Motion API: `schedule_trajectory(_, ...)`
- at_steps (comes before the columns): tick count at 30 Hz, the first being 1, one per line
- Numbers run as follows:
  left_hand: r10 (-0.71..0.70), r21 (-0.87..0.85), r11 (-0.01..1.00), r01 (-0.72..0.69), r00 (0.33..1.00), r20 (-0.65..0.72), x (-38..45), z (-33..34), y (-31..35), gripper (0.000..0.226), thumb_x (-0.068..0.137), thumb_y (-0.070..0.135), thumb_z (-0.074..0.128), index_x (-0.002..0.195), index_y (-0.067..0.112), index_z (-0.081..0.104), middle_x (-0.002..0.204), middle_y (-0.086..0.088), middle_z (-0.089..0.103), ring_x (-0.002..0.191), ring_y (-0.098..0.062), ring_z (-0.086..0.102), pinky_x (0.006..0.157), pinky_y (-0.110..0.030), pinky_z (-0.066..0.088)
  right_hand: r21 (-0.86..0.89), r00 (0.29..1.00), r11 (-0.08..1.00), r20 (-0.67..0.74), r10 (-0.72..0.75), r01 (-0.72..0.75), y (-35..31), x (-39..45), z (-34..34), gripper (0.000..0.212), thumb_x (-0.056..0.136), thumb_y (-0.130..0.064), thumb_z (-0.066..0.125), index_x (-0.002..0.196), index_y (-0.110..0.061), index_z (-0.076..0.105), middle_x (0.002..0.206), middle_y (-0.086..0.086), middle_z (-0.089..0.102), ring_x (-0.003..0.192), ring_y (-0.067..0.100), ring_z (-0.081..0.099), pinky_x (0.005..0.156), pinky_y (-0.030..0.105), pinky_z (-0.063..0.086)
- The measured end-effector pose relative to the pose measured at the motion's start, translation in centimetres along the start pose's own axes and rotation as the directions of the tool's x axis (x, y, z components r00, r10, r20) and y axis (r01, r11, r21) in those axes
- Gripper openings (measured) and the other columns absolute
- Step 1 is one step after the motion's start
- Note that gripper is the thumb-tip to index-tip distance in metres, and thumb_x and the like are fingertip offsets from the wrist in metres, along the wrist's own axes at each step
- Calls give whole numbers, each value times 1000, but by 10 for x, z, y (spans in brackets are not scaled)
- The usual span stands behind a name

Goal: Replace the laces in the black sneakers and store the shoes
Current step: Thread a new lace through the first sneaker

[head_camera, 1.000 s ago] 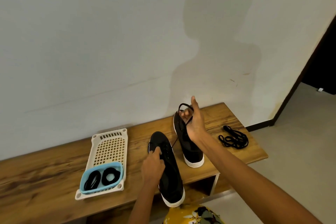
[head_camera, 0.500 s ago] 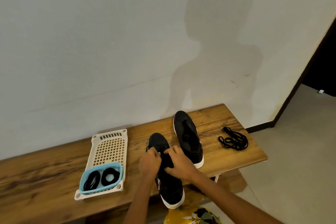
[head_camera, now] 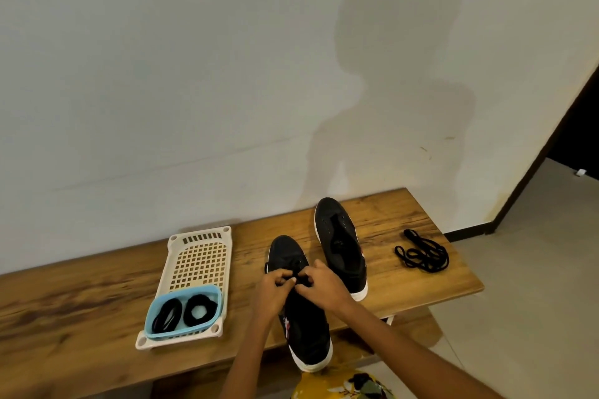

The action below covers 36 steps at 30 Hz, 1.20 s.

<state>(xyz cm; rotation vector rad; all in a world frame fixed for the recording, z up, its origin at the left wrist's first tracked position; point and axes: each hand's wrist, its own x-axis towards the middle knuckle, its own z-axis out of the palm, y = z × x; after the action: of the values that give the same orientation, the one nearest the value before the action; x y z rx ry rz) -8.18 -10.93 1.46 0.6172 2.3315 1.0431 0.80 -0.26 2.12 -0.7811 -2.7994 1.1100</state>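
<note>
Both hands pinch the black lace over the near sneaker: the left hand and right hand meet with fingers curled on the lace at the eyelet rows, mid-shoe. This sneaker lies on the wooden bench with its long axis running away from the person, toe toward the wall, heel overhanging the near edge. Beyond and right of the grip stands the second sneaker, toe likewise wallward and apparently unlaced; a loose lace bundle lies farther right. Left of the grip sits a cream tray with a blue basket. A hard tug could tip the overhanging shoe off the bench, or a lace end could slip out of an eyelet.
</note>
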Motion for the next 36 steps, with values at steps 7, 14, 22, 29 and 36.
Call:
schedule_trajectory(7,-237,-435,882,184,969,-69,2,7,7,17,95,16,51,80,17,59,87,-7,62,78,-15,55,72,-30,45,40,997,999,70,-32,29,0,3,-2,39,85,-24,61,124,-26,58,104,-4,44,94,12,52,82,29,48)
schedule_trajectory(14,-342,-693,667,273,939,40,-4,5,7,28,96,24,49,101,1,63,99,-16,66,94,-26,61,71,-29,47,-143,992,983,-26,-122,117,-7,9,0,15,86,-35,64,93,-24,69,102,-4,58,100,9,53,77,28,48)
schedule_trajectory(22,-349,-784,517,344,921,173,-14,9,2,53,96,51,35,93,8,66,102,-14,66,96,-25,60,69,-31,45,404,913,867,387,126,-291,-60,26,-64,21,92,-27,53,73,-16,55,75,-1,56,73,12,52,78,28,46)
schedule_trajectory(29,-275,-800,527,288,948,160,-15,11,-8,35,92,36,52,99,5,63,94,-12,65,91,-25,60,76,-33,45,390,836,843,536,120,-371,-80,27,-101,30,98,-35,47,91,-10,63,51,-7,42,40,4,34,41,14,31)
schedule_trajectory(36,-212,-673,724,151,977,-8,-13,3,2,8,90,13,59,95,11,53,91,-6,62,76,-12,59,65,-22,47,653,839,680,534,-102,-333,-83,25,-117,20,96,-27,52,100,-11,63,86,3,67,78,15,65,78,28,55)
